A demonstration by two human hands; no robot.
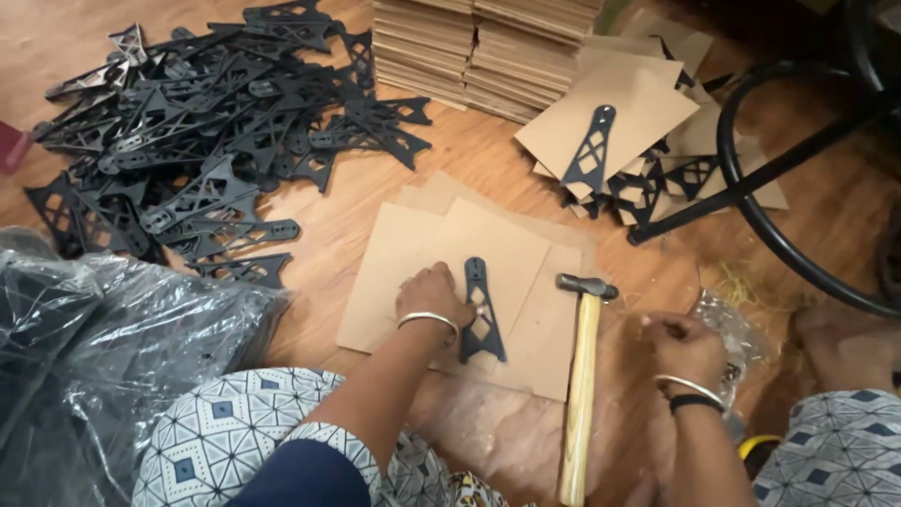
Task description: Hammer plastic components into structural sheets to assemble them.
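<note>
Landmark: cardboard sheet [413, 272] on floor. Black bracket pile [197, 131] lay well up-left of it. Hammer [580, 376] rested just right. Left hand [432, 296] pressed flat beside black bracket [479, 314] centred on sheet; right hand [683, 343], right of hammer, pinched closed, contents unclear. Judgement: keep bracket square, pinned firmly.

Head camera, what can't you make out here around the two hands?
- Right hand: its fingertips curl into a clear bag; whatever they pinch is too small and hidden.
- Left hand: it presses on the black bracket, hiding part of that bracket's left edge and the cardboard beneath.
- Hammer: the handle end is cut off by the bottom edge.
- Bracket pile: overlapping pieces, no count possible.
</note>
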